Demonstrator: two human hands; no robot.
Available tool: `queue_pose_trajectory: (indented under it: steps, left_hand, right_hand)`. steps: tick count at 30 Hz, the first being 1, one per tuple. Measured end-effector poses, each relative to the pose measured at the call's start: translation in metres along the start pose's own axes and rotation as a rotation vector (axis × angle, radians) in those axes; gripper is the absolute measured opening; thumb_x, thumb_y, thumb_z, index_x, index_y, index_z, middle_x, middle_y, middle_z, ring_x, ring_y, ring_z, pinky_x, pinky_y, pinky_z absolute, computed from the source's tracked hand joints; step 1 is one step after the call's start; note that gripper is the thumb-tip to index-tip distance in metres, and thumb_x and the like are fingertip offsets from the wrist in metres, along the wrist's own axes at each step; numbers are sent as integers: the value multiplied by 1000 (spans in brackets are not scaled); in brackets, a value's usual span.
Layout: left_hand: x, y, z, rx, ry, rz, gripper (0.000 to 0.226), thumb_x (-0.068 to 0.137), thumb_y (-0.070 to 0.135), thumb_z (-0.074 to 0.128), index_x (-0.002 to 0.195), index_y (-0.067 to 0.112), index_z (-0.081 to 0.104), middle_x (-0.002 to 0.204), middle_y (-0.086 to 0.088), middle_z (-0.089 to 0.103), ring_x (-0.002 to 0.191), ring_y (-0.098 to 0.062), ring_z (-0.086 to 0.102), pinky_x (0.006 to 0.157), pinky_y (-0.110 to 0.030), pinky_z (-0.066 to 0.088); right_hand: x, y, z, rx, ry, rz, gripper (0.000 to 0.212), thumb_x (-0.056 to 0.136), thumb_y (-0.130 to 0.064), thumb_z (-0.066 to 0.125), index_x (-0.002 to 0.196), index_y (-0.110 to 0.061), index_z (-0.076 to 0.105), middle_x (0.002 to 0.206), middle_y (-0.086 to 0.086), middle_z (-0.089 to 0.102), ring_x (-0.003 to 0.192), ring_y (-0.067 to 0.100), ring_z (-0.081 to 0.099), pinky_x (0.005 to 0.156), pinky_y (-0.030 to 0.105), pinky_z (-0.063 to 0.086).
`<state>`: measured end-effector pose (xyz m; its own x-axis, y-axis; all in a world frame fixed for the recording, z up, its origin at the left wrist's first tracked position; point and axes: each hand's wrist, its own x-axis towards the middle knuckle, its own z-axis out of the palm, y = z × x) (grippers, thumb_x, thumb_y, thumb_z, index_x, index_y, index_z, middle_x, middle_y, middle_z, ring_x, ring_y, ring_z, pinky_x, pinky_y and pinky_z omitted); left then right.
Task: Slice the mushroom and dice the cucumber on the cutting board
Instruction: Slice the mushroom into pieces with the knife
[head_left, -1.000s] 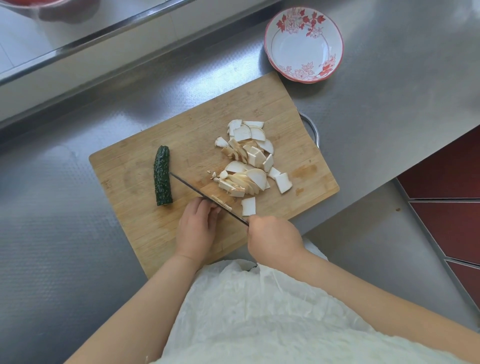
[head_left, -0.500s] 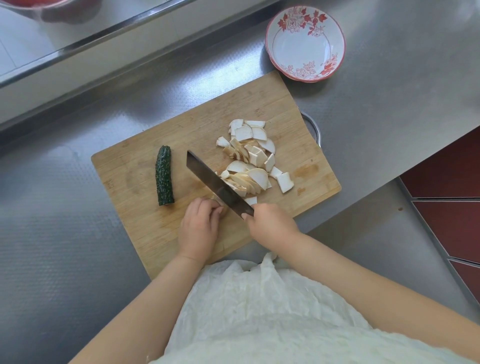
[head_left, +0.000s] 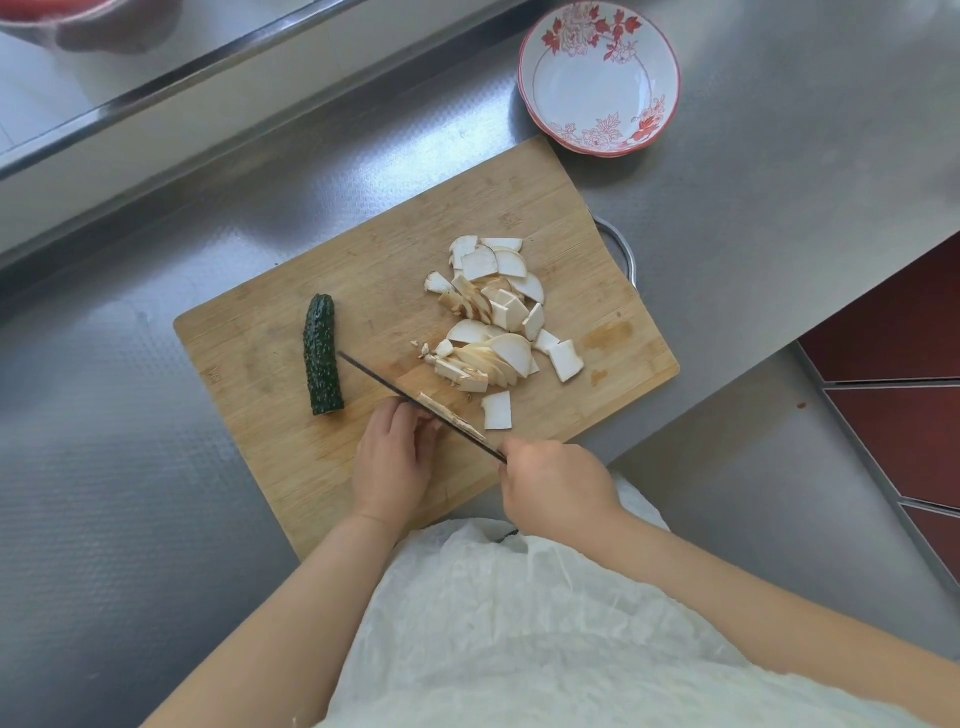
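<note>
A wooden cutting board (head_left: 260, 358) lies on the steel counter. A pile of white mushroom slices (head_left: 493, 317) covers its right half. A dark green cucumber piece (head_left: 322, 356) lies whole on its left half. My right hand (head_left: 556, 488) grips the handle of a knife (head_left: 410, 397), whose blade stands edge-down on the board beside my left hand. My left hand (head_left: 392, 457) has its fingers curled down over a mushroom piece at the blade; that piece is mostly hidden. A thin slice (head_left: 447, 410) leans against the blade's right side.
A white bowl with red flowers (head_left: 600, 78) stands beyond the board's far right corner. A metal handle (head_left: 621, 249) sticks out from the board's right edge. The counter's edge drops off at the right, with red floor below. A raised steel ledge runs along the back.
The knife was lifted with its flat side showing, then came back down edge-on beside my left hand. A fresh thin slice now leans on the blade.
</note>
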<state>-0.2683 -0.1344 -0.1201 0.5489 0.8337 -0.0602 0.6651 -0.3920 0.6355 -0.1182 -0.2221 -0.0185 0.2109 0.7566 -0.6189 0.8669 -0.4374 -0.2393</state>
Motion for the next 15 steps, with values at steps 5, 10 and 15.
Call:
queue_pose_trajectory:
  steps: [5,10,15]
  left_hand:
    - [-1,0,2,-1,23,11,32,87,25,44,95,0,63,94,-14,63,87,-22,49,68,-30,40]
    - [-1,-2,4,12,26,4,33,88,26,44,93,0,64,94,-14,63,87,-24,51,64,-35,47]
    - [0,-2,4,1,15,-1,33,89,28,45,93,1,63,93,-13,62,86,-25,52,67,-38,46]
  right_hand:
    - [-2,-3,-2,-18,-23,2,18,97,-19,43,105,-13,58,92,7,68,81,29,64,42,26,20]
    - [4,-7,-4,-24,-52,12,16,97,-16,44,103,-12,58,90,8,67,72,29,58,42,25,21]
    - [9,-10,-8,-11,-72,28,15,95,-9,43,100,-10,57,91,9,66,65,24,45,42,24,22]
